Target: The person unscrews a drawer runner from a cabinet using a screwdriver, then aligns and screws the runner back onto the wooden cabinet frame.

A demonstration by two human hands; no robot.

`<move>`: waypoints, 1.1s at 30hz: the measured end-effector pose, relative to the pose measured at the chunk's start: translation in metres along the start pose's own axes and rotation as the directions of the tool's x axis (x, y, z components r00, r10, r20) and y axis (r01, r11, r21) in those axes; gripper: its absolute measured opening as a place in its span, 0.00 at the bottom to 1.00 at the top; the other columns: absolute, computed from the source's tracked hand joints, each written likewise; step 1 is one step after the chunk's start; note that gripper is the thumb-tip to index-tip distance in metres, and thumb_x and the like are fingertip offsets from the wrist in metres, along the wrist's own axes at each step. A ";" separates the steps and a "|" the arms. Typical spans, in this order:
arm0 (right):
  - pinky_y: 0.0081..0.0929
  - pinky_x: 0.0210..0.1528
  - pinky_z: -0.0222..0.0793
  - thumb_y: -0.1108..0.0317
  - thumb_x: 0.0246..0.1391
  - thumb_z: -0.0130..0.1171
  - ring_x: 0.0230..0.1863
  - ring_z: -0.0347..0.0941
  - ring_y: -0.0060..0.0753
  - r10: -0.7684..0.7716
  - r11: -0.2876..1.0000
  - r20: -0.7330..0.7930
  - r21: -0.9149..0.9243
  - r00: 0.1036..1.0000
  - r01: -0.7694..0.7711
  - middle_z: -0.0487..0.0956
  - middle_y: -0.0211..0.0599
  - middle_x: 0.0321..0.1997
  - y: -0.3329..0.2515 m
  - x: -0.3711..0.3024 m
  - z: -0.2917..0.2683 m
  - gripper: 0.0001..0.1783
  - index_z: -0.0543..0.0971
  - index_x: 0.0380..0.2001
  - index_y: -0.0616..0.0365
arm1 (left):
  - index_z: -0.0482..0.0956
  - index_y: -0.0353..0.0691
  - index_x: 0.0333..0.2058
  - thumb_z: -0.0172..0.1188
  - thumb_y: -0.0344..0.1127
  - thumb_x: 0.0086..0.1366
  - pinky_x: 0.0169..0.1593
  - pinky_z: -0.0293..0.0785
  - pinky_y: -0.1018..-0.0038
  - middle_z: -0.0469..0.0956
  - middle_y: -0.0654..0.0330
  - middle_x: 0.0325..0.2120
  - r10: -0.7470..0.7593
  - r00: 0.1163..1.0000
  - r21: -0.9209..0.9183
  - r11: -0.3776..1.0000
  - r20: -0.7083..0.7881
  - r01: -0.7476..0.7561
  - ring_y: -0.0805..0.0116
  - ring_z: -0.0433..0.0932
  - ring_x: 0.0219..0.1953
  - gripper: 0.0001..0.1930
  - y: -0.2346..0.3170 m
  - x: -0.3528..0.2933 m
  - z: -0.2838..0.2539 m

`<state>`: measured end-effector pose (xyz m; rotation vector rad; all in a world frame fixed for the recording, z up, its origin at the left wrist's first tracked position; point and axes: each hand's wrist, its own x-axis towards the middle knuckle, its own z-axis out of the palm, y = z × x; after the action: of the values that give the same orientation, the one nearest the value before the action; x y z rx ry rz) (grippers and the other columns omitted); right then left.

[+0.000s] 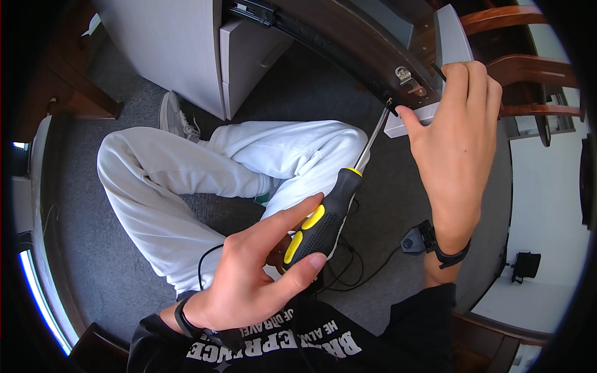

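My left hand point(258, 267) is wrapped round the black-and-yellow handle of a screwdriver point(329, 214), its thumb and forefinger along the grip. The metal shaft slants up and right, its tip meeting a screw at the near end of a black drawer slide point(323, 53). My right hand point(457, 137) is curled over a light grey board point(453, 34) beside that end, with the thumb close to the screwdriver tip. Part of the board is hidden behind this hand. A small metal bracket point(407, 81) sits on the dark wood panel point(382, 53) next to the slide.
A light grey drawer cabinet point(168, 50) stands ahead. My legs in white trousers point(168, 205) are bent on the grey carpet point(118, 261). A black cable point(354, 276) loops below the screwdriver. Curved wooden chair parts point(528, 68) are at the upper right.
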<state>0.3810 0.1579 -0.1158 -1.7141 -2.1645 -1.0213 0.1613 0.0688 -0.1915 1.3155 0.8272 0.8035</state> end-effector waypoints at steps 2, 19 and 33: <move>0.38 0.50 0.66 0.71 0.31 0.76 0.50 0.65 0.49 -0.005 1.000 -0.007 -0.010 1.000 0.005 0.70 0.44 0.46 -0.001 0.000 0.000 0.32 0.70 0.42 0.64 | 0.58 0.27 0.62 0.53 0.37 0.65 0.25 0.69 0.85 0.78 0.52 0.37 -0.135 0.991 -0.295 0.946 0.019 0.134 0.80 0.72 0.22 0.31 0.005 0.000 0.003; 0.36 0.43 0.67 0.70 0.30 0.75 0.48 0.65 0.44 -0.020 0.998 -0.056 -0.055 0.998 0.017 0.67 0.40 0.43 -0.006 -0.001 0.002 0.29 0.69 0.36 0.60 | 0.58 0.31 0.61 0.64 0.28 0.57 0.41 0.65 0.77 0.67 0.61 0.35 0.084 0.996 0.022 0.996 0.026 -0.085 0.71 0.66 0.34 0.35 -0.009 0.007 0.007; 0.39 0.52 0.63 0.72 0.34 0.74 0.50 0.64 0.50 0.035 0.999 -0.007 0.004 0.999 -0.035 0.68 0.46 0.46 -0.007 -0.001 0.001 0.31 0.69 0.42 0.66 | 0.55 0.31 0.61 0.35 0.48 0.75 0.19 0.62 0.83 0.77 0.54 0.27 -0.204 0.961 -0.506 0.819 0.185 0.271 0.75 0.72 0.16 0.27 0.010 0.004 0.001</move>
<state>0.3753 0.1574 -0.1199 -1.7383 -2.1230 -1.0120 0.1641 0.0725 -0.1820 0.7407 0.5962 0.6765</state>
